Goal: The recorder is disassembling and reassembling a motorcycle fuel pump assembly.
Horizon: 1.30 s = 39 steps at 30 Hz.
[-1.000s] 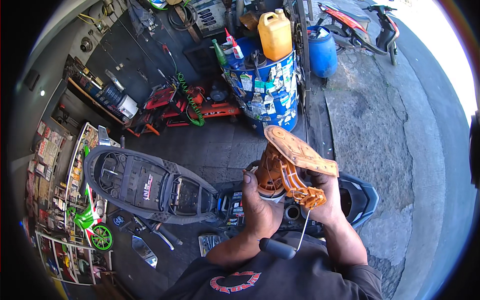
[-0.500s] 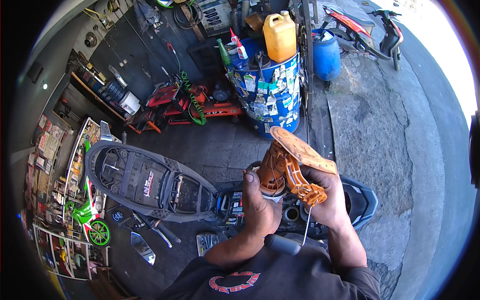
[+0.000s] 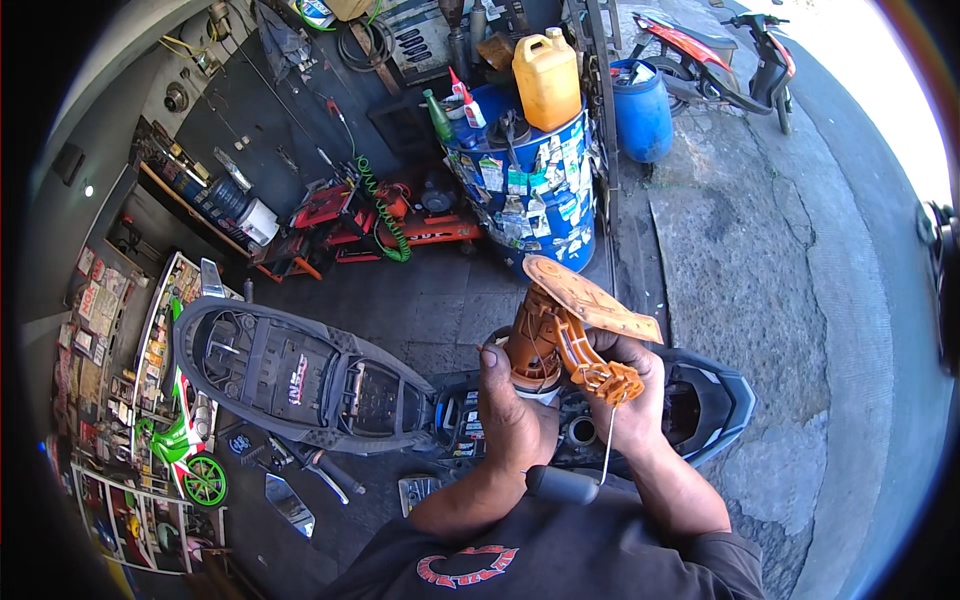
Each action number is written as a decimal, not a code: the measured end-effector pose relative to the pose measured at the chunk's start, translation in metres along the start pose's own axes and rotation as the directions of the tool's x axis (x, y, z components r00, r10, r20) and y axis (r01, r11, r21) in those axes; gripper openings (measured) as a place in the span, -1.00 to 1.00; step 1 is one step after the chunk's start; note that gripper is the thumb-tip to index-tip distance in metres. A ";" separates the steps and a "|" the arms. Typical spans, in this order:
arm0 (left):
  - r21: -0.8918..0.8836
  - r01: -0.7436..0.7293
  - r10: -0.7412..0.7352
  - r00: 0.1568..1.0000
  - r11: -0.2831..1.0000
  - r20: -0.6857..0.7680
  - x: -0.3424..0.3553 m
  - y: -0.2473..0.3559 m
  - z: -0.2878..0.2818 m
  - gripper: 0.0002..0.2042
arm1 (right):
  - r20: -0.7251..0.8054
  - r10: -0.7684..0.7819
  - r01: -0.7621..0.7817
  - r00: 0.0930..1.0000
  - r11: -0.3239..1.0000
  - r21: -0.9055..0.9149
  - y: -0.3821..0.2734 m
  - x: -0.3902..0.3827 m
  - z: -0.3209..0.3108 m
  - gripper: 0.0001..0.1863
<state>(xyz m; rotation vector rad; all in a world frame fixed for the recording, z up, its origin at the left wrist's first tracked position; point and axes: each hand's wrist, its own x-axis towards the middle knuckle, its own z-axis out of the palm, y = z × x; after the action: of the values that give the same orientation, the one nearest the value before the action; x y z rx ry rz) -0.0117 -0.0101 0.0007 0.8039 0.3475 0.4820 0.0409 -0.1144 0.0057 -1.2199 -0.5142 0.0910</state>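
Note:
An orange-brown fuel pump (image 3: 532,345) is held up between my two hands, above the opened scooter (image 3: 722,385). My left hand (image 3: 512,420) grips its cylindrical body from the left, thumb pointing up and the other fingers mostly hidden behind it. On the other side, my right hand (image 3: 636,405) holds the pump beside its bracket, under the flat tan filter pad (image 3: 592,298) on top. A thin metal rod runs down from the bracket to a dark grey float (image 3: 562,486), which hangs close to my shirt.
Below my hands is a round opening (image 3: 581,431) in the scooter body. Its seat (image 3: 300,375) is tipped up toward the left. Beyond stands a blue drum (image 3: 520,205) with a yellow jug (image 3: 547,80) on it. A small tray (image 3: 418,491) lies on the floor.
The pump and both hands have shifted slightly left in the view, the right hand a little more. Both hands still hold it, and the whole view has tilted slightly.

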 end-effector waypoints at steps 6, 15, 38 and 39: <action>0.009 0.010 -0.011 1.000 1.000 0.012 -0.001 0.000 0.002 -0.25 | -0.076 -0.016 0.007 0.997 0.993 -0.120 0.005 -0.007 0.005 -0.81; 0.007 0.014 -0.013 1.000 1.000 -0.009 -0.001 -0.002 0.002 -0.25 | -0.073 -0.096 0.075 0.993 0.964 -0.256 0.002 -0.008 0.005 -0.80; 0.018 -0.001 0.000 0.999 1.000 0.043 -0.006 -0.006 -0.003 -0.26 | -0.155 -0.092 0.051 0.984 0.967 -0.249 0.023 -0.024 0.010 -0.76; 0.018 0.000 -0.001 0.999 1.000 0.043 -0.005 -0.006 -0.004 -0.26 | -0.161 -0.080 0.037 0.984 0.965 -0.259 0.023 -0.024 0.010 -0.75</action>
<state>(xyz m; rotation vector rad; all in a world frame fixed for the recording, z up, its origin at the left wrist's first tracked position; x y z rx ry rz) -0.0162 -0.0145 -0.0061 0.8303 0.3122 0.4612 0.0197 -0.1054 -0.0207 -1.4482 -0.4204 -0.1335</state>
